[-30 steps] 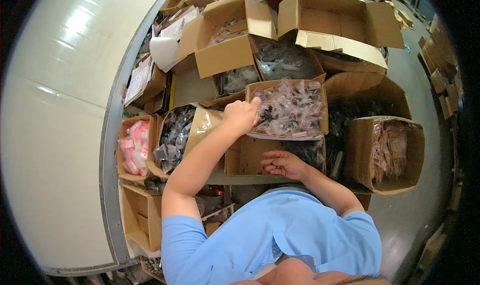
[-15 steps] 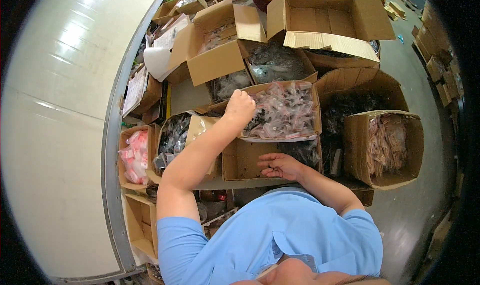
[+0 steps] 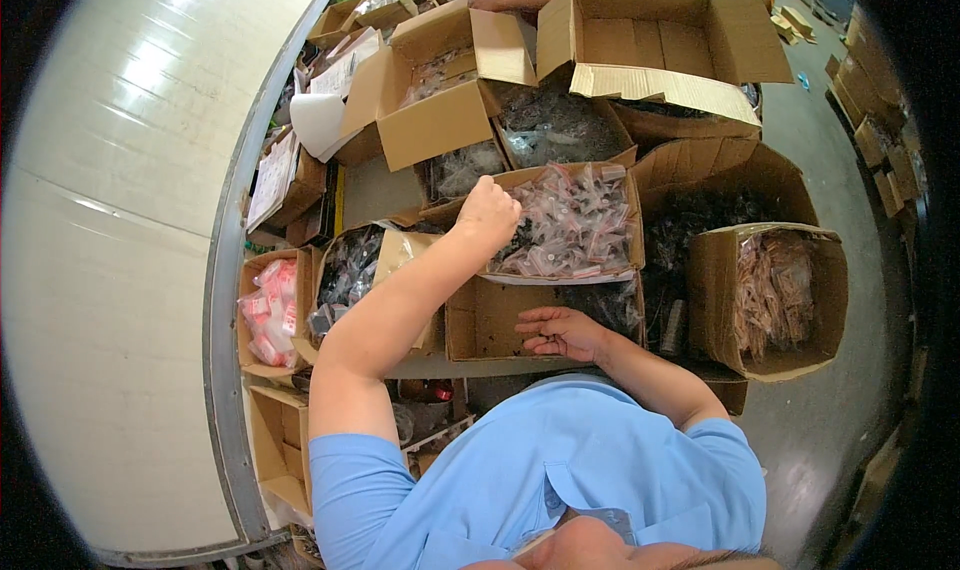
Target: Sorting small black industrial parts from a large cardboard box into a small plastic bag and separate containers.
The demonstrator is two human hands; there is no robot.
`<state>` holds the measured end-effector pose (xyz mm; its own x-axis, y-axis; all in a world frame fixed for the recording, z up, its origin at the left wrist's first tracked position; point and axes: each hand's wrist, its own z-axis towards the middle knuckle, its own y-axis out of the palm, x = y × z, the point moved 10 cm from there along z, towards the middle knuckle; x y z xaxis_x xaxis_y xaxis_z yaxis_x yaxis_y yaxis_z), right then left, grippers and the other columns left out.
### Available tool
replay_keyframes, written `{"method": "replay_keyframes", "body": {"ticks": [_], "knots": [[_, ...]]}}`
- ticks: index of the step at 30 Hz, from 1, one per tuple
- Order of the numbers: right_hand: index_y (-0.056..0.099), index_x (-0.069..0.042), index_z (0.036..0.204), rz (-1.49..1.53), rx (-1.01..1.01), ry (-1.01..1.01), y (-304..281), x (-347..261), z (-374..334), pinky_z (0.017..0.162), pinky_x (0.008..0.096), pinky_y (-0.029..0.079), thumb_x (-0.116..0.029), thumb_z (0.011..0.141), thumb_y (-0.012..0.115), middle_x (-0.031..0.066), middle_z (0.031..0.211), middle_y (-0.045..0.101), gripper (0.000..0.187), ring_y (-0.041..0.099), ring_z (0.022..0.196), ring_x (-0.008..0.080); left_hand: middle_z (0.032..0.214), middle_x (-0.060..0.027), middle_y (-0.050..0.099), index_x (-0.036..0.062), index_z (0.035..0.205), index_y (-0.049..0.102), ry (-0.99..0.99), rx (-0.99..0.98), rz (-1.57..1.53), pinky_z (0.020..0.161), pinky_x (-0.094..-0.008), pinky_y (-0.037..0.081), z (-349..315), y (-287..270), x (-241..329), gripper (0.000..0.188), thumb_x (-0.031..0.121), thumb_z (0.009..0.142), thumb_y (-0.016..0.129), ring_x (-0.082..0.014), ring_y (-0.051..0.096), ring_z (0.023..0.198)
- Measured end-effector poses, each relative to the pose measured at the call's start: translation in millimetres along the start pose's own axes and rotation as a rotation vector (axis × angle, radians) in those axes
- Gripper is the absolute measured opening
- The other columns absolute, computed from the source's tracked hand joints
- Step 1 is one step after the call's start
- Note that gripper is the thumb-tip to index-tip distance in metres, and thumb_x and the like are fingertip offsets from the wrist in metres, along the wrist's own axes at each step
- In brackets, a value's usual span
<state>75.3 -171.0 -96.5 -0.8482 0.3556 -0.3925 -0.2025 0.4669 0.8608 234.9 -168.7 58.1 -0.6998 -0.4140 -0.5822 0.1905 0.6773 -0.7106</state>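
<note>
My left hand (image 3: 489, 213) is closed, fingertips pinched together, above the left edge of a box full of small clear zip bags (image 3: 572, 220). What it pinches, if anything, is hidden. Some small black pieces lie beside the bags, close to those fingers. My right hand (image 3: 565, 333) hovers palm up with fingers stretched out and slightly apart. Below it is an open cardboard box (image 3: 485, 320) with dark bits on its bottom. A small dark spot shows at the right fingers, too small to make out.
At the right stands a carton of brown bundles (image 3: 770, 290), by a box of black parts (image 3: 705, 205). Pink-and-white packets (image 3: 270, 310) fill a box at the left. Open cartons (image 3: 645, 35) line the far side, where another person's arm (image 3: 515, 2) reaches in.
My left hand has shifted slightly to the right, still closed. The right hand stays in place. At the far side the other person's arm has moved to the right.
</note>
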Motion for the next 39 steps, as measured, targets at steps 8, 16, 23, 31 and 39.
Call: {"method": "replay_keyframes", "body": {"ticks": [8,16,23,31,39], "knots": [[0.036,-0.003,0.133,-0.033,-0.015,0.006,-3,2,2,0.081,0.0308,0.053,0.0,0.087,0.043,0.0145,0.127,0.048,0.047,0.061,0.093,0.021,0.084,-0.0059,0.059,0.0076,0.082,0.062,0.012,0.064,-0.093,0.069,-0.0324,0.047,6,12,7,0.013,0.016,0.08,0.053,-0.0196,0.061,0.078],[0.042,-0.002,0.128,0.017,0.01,0.004,-1,1,0,0.078,0.0303,0.054,0.005,0.084,0.044,0.0162,0.122,0.053,0.044,0.063,0.091,0.021,0.085,-0.0115,0.058,0.004,0.079,0.06,-0.129,0.205,-0.098,0.061,-0.0335,0.051,-5,-3,-10,0.009,0.012,0.075,0.059,-0.0229,0.063,0.067],[0.041,0.0,0.128,0.154,-0.059,-0.027,7,-9,-1,0.085,0.0354,0.049,-0.016,0.091,0.044,0.0175,0.121,0.053,0.041,0.059,0.097,0.0246,0.085,-0.0145,0.058,0.0004,0.084,0.05,-0.266,0.422,-0.709,0.07,-0.0428,0.046,-40,-3,-36,0.029,0.028,0.083,0.06,-0.0355,0.058,0.081],[0.041,-0.001,0.129,0.156,-0.092,-0.085,33,-23,-14,0.09,0.0384,0.044,-0.029,0.093,0.039,0.0163,0.122,0.053,0.046,0.056,0.105,0.026,0.102,-0.024,0.049,-0.0035,0.096,0.047,-0.469,0.419,-1.049,0.075,-0.0447,0.047,-65,23,-32,0.042,0.03,0.078,0.065,-0.0404,0.057,0.088],[0.053,-0.002,0.116,0.226,-0.058,-0.237,55,-44,-25,0.088,0.0368,0.047,-0.03,0.094,0.04,0.0152,0.113,0.058,0.038,0.057,0.103,0.0252,0.082,-0.0146,0.048,-0.0011,0.07,0.05,-0.468,0.553,-1.344,0.061,-0.0388,0.043,-98,27,-20,0.027,0.015,0.069,0.072,-0.0322,0.051,0.068]]}}
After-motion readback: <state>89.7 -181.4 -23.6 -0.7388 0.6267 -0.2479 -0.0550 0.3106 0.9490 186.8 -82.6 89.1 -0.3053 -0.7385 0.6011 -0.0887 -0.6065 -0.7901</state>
